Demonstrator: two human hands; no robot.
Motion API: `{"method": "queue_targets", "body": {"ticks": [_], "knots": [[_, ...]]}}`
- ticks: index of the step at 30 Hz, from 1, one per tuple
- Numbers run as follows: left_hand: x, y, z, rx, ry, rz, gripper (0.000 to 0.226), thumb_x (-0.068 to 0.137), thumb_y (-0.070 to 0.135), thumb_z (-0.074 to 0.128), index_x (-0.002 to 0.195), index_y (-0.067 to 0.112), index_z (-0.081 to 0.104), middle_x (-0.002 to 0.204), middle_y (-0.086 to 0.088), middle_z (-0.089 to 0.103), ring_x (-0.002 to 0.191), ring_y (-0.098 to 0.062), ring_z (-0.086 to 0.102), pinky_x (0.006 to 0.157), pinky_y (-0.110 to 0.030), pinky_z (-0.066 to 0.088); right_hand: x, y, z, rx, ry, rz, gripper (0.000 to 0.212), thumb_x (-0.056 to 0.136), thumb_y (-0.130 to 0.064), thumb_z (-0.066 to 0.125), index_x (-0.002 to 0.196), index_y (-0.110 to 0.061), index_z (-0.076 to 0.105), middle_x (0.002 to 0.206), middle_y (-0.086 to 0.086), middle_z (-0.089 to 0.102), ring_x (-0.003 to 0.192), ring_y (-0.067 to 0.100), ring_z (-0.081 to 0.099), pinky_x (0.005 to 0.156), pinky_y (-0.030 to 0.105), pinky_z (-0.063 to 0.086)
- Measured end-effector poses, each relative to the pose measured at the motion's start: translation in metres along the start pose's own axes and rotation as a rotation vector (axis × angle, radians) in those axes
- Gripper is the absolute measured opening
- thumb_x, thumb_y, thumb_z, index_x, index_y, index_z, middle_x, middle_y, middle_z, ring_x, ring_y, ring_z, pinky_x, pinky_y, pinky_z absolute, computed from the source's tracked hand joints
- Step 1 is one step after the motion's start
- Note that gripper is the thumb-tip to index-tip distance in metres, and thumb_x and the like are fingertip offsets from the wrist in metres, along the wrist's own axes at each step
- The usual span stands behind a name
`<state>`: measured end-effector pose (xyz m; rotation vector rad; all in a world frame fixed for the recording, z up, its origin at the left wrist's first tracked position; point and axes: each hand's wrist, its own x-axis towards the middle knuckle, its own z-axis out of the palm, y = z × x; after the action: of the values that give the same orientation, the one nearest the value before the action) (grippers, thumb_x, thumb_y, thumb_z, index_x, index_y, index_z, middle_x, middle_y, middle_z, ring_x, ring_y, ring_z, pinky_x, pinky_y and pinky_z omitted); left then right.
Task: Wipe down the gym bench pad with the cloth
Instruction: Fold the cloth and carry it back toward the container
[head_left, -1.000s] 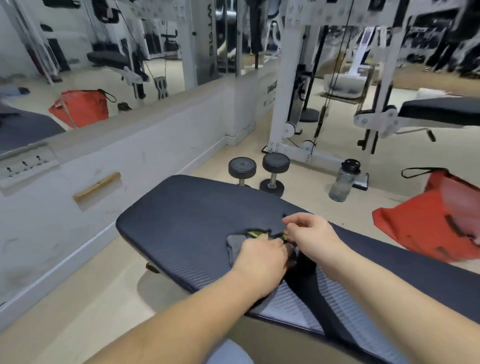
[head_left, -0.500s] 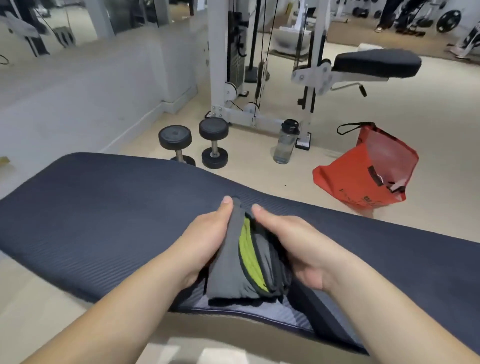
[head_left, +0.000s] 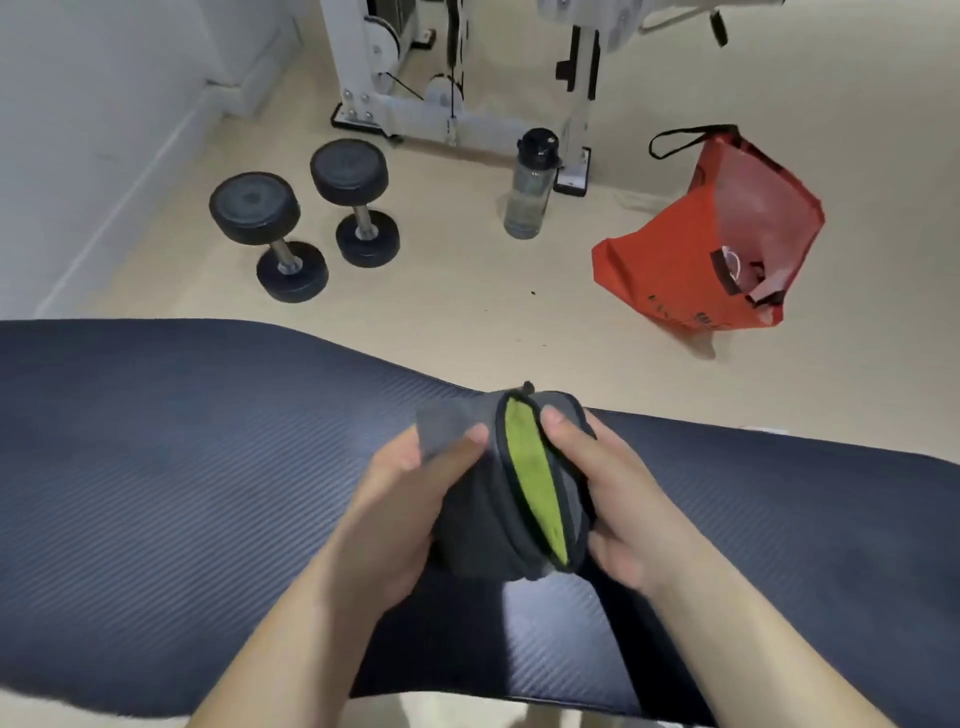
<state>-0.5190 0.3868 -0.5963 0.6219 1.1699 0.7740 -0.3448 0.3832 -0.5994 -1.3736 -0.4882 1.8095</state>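
Both hands are now bringing the cloth (head_left: 483, 525) up off the bench pad (head_left: 182, 467), where half a second ago it was lying flat near the lower edge, and the view is tipping further down toward the floor.

At the centre of the frame the left hand (head_left: 410, 499) is gripping the grey outer layer, its thumb lying over a loose flap and its fingers curling underneath. The right hand (head_left: 608, 499) is clamping the opposite side, its thumb pressing on the dark rim beside the lime-green inner face. Held between the two like this, the cloth is bunching into a thick folded wad. I judge the person is refolding or turning it to get a usable face before any wiping stroke begins. The cloth seems to be hovering just above the pad, not touching it, though the gap is hard to read.

The pad is running across the whole lower half of the frame, dark navy with fine diagonal ribbing and a pale glare patch below the hands. Beyond it, on the beige floor (head_left: 467, 291), two dumbbells (head_left: 283, 249) are standing at upper left near a pale wall (head_left: 78, 130). A water bottle (head_left: 530, 192) is standing at upper centre beside the white machine frame (head_left: 415, 109), and a red bag (head_left: 691, 260) is slumping at upper right.
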Motion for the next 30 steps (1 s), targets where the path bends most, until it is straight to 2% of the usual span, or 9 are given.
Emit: {"method": "queue_targets", "body": {"ticks": [5,8,13,15,17,21,25,27,30], "knots": [[-0.046,0.057,0.044,0.114,0.147,-0.043,0.018,0.090,0.022,0.075,0.107,0.017,0.076,0.104,-0.007,0.080,0.099,-0.026,0.076,0.097,-0.055,0.057,-0.061,-0.058,0.001,-0.244,0.009,0.058,0.064,0.072,-0.029,0.089,0.130,-0.020,0.062,0.108,0.002,0.082,0.103,0.019,0.078,0.086,0.033,0.062],[-0.095,0.117,0.083,0.204,0.097,-0.069,0.016,0.098,0.028,0.066,0.109,0.021,0.075,0.104,-0.005,0.080,0.099,-0.025,0.076,0.093,-0.053,0.059,-0.116,-0.116,0.010,-0.359,-0.037,0.141,0.069,0.071,-0.022,0.095,0.130,-0.024,0.060,0.111,-0.003,0.081,0.106,0.014,0.077,0.096,0.035,0.060],[-0.180,0.239,0.145,0.392,-0.026,0.004,0.022,0.103,0.039,0.054,0.114,0.031,0.072,0.109,0.007,0.078,0.106,-0.011,0.073,0.092,-0.037,0.056,-0.217,-0.236,0.018,-0.285,0.007,0.095,0.025,0.096,-0.010,0.071,0.119,-0.001,0.068,0.115,0.018,0.078,0.108,0.028,0.076,0.092,0.038,0.061],[-0.213,0.281,0.170,0.379,-0.090,0.010,0.024,0.102,0.038,0.055,0.118,0.027,0.069,0.113,0.005,0.078,0.107,-0.013,0.073,0.092,-0.036,0.056,-0.259,-0.276,0.026,-0.273,0.039,0.057,0.024,0.100,-0.010,0.066,0.121,0.001,0.065,0.115,0.021,0.077,0.106,0.030,0.076,0.095,0.042,0.059],[-0.243,0.312,0.196,0.346,-0.138,0.000,0.024,0.104,0.030,0.054,0.120,0.019,0.068,0.113,0.000,0.078,0.107,-0.017,0.074,0.090,-0.035,0.058,-0.298,-0.302,0.032,-0.214,0.129,0.001,0.029,0.098,-0.013,0.070,0.126,-0.010,0.062,0.110,0.013,0.078,0.093,0.020,0.077,0.082,0.032,0.061],[-0.286,0.336,0.241,0.282,-0.192,-0.005,0.022,0.103,0.020,0.056,0.119,0.010,0.067,0.112,-0.008,0.078,0.107,-0.025,0.074,0.092,-0.038,0.059,-0.370,-0.326,0.042,-0.146,0.322,-0.145,0.044,0.085,-0.029,0.086,0.119,-0.038,0.059,0.128,0.005,0.060,0.100,0.020,0.075,0.083,0.032,0.061],[-0.320,0.351,0.283,0.290,-0.382,-0.049,0.022,0.099,0.012,0.061,0.121,0.008,0.065,0.111,-0.011,0.079,0.102,-0.026,0.076,0.079,-0.032,0.063,-0.443,-0.332,0.042,-0.003,0.381,-0.239,0.029,0.092,-0.024,0.078,0.116,-0.015,0.065,0.116,0.005,0.074,0.095,0.014,0.072,0.076,0.026,0.058],[-0.339,0.350,0.305,0.323,-0.480,-0.084,0.025,0.098,0.011,0.063,0.123,0.010,0.064,0.113,-0.011,0.078,0.105,-0.027,0.075,0.085,-0.037,0.062,-0.478,-0.330,0.032,0.049,0.438,-0.279,0.023,0.094,-0.025,0.076,0.108,-0.011,0.064,0.110,0.013,0.073,0.093,0.018,0.068,0.081,0.031,0.055],[-0.357,0.335,0.342,0.379,-0.596,-0.123,0.031,0.097,0.011,0.066,0.128,0.012,0.062,0.120,-0.009,0.076,0.113,-0.028,0.072,0.099,-0.047,0.055,-0.527,-0.327,0.003,0.177,0.522,-0.330,0.009,0.098,-0.019,0.069,0.096,-0.016,0.061,0.097,0.008,0.068,0.085,0.018,0.062,0.070,0.028,0.048]]}}
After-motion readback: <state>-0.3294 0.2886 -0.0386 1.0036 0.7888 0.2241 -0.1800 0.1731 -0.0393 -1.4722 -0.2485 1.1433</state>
